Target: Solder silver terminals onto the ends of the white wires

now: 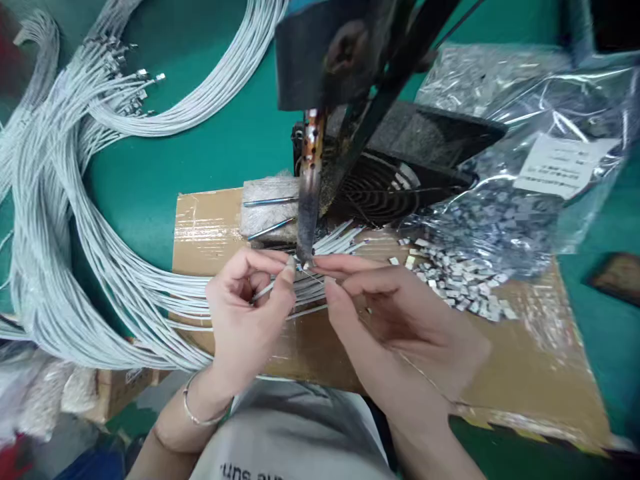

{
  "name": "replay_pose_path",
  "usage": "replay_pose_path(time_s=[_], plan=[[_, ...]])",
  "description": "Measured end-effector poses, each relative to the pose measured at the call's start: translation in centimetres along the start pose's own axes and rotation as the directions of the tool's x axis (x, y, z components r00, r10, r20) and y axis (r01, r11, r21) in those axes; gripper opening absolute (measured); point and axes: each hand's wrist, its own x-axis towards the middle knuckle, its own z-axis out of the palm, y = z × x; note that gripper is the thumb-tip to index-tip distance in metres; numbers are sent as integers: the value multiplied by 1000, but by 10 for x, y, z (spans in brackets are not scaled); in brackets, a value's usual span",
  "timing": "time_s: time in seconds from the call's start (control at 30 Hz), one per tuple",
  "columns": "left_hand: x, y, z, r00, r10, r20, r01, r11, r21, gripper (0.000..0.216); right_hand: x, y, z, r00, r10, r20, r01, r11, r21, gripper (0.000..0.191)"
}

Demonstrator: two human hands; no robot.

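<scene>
My left hand (250, 307) pinches the end of a thin white wire (265, 291) between thumb and forefinger, right under the tip of a fixed soldering iron (309, 193). My right hand (395, 320) is closed in a pinch on a fine strand of solder wire (425, 377) that trails back over my palm, its end meeting the wire end at the iron's tip. A fan of white wires (330, 240) lies on the brown cardboard (210, 227) beneath both hands.
Large bundles of white wires (60, 220) loop over the green table (200, 153) at left. A pile of small grey connectors (460, 280) spills from a clear plastic bag (525, 187) at right. A black fan (380, 187) and a sponge with tweezers (267, 207) sit behind the iron.
</scene>
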Motion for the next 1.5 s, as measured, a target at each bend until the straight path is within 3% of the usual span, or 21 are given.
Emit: replay_pose_path(time_s=[1.0,1.5], plan=[[-3,-3,-1,998,55,5,-55,999,3,16,-1,0,0,1000,-24,-16,24,1000,0,22],[-2,-4,-1,1000,27,14,-27,999,18,16,-1,-3,3,997,56,-50,-56,998,3,19]])
